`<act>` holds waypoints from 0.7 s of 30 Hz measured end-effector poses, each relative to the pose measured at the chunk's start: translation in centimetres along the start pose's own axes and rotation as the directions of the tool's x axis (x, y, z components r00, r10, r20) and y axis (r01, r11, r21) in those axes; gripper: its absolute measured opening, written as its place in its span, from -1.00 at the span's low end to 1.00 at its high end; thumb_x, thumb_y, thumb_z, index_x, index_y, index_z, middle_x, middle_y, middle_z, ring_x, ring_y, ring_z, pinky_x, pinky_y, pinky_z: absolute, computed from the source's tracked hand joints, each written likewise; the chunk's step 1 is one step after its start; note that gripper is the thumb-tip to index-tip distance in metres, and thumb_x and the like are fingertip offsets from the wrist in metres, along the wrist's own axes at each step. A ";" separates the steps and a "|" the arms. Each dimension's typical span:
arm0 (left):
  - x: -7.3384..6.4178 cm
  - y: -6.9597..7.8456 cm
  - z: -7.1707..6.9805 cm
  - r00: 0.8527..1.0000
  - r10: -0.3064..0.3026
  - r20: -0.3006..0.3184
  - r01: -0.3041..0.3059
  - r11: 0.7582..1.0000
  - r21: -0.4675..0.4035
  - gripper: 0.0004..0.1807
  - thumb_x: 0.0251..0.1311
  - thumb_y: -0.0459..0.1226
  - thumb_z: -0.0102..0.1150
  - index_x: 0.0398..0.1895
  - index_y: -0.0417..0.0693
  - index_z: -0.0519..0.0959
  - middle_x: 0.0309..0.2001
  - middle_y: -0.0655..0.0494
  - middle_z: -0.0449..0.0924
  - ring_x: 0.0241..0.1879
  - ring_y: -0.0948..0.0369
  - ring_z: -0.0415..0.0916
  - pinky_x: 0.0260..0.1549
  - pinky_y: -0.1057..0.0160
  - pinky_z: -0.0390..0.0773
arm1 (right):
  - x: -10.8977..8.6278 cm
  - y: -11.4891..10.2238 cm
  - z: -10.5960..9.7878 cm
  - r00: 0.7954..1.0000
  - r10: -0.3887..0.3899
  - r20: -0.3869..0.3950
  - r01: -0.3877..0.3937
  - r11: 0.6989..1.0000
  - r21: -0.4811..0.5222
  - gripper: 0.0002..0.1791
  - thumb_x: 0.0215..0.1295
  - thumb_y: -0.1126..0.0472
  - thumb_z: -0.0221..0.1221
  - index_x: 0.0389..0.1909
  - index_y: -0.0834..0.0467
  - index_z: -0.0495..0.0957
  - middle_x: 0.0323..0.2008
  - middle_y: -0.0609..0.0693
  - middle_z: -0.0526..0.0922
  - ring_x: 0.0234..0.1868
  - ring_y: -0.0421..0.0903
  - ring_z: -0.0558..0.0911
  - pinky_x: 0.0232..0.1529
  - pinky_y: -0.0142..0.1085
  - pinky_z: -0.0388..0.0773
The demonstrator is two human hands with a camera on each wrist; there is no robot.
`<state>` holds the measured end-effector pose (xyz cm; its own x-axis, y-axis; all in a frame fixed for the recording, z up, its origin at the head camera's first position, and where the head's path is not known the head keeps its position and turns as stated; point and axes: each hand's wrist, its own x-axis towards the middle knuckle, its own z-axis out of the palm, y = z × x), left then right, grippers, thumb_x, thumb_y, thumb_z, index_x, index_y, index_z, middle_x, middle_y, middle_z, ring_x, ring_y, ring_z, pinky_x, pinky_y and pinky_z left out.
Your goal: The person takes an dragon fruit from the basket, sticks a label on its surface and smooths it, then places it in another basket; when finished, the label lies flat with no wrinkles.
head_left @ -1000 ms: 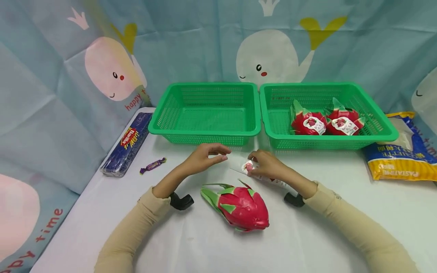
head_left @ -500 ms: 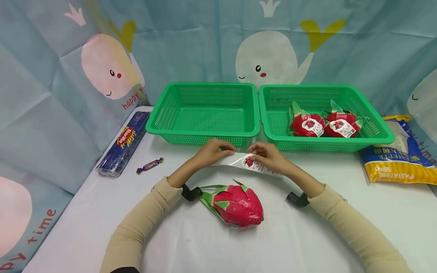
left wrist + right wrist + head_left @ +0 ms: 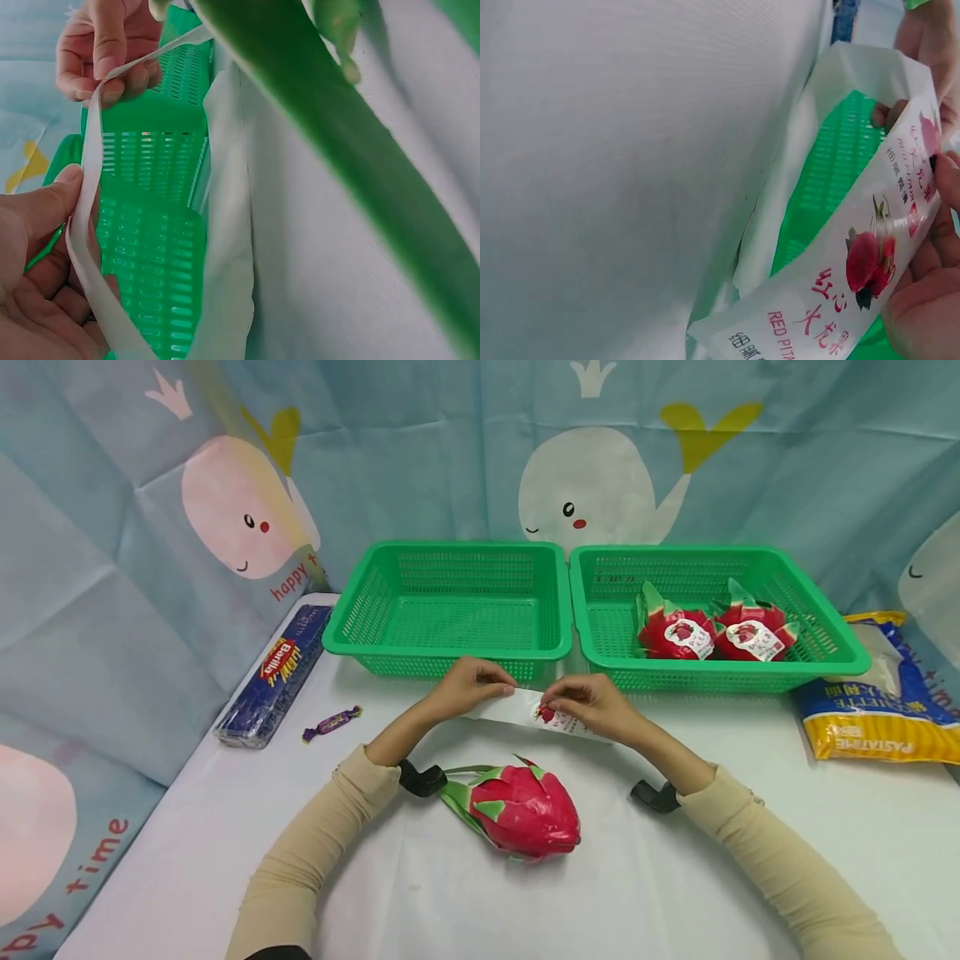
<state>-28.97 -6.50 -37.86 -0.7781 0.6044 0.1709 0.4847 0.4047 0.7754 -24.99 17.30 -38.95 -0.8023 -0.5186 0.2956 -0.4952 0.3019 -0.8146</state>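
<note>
A white strip of labels (image 3: 502,710) printed with red pitaya stretches between both hands above the table. My left hand (image 3: 463,687) pinches the strip's plain part between thumb and fingers; the left wrist view shows its thumb pressed on the strip (image 3: 91,157). Close beside it, my right hand (image 3: 592,703) pinches the strip near a printed label (image 3: 866,262). Nearer the body, a red dragon fruit (image 3: 525,810) with green leaves lies on its side on the table. One of its green leaves (image 3: 330,150) fills much of the left wrist view.
Behind the hands stand two green baskets. The left basket (image 3: 450,653) has nothing in it; the right basket (image 3: 720,678) holds two labelled dragon fruits (image 3: 678,633). A blue spaghetti pack (image 3: 277,672) and a purple candy (image 3: 332,724) lie left, a pasta bag (image 3: 877,710) right.
My left hand has moved right and taken hold of the strip, which it did not touch a second ago. The strip has risen off the table between both hands.
</note>
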 end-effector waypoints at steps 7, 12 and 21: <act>0.0 0.0 0.1 1.000 0.000 0.011 0.000 1.000 -0.016 -0.83 0.13 -0.31 0.20 -0.28 -0.21 0.66 -0.26 -0.06 0.68 -0.24 0.17 0.62 -0.20 0.32 0.57 | -0.2 0.1 -0.1 0.999 -0.042 -0.009 0.042 0.998 -0.044 -0.76 0.16 0.39 0.17 -0.13 0.27 0.61 -0.22 0.13 0.69 -0.28 -0.29 0.62 -0.30 -0.50 0.55; 0.1 -0.1 0.4 1.000 0.002 0.027 -0.001 1.000 -0.031 -0.83 0.14 -0.32 0.19 -0.27 -0.24 0.66 -0.27 -0.08 0.68 -0.26 0.16 0.62 -0.23 0.33 0.58 | -0.2 -0.1 0.0 0.995 -0.096 -0.021 0.096 0.995 -0.039 -0.81 0.15 0.41 0.18 -0.21 0.29 0.63 -0.29 0.14 0.70 -0.30 -0.30 0.62 -0.34 -0.49 0.56; 0.4 -0.3 0.8 1.000 -0.011 0.023 0.012 1.000 -0.028 -0.83 0.13 -0.34 0.19 -0.27 -0.28 0.65 -0.28 -0.11 0.68 -0.28 0.16 0.62 -0.26 0.36 0.57 | -0.4 0.1 -0.2 0.994 -0.108 -0.034 0.108 0.994 0.005 -0.87 0.14 0.48 0.15 -0.34 0.28 0.64 -0.33 0.16 0.67 -0.25 -0.30 0.61 -0.27 -0.50 0.56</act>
<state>-29.09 -5.86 -38.49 -0.7740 0.6156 0.1483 0.4644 0.3927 0.7938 -24.76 17.69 -39.12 -0.7551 -0.5204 0.3987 -0.5773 0.2397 -0.7806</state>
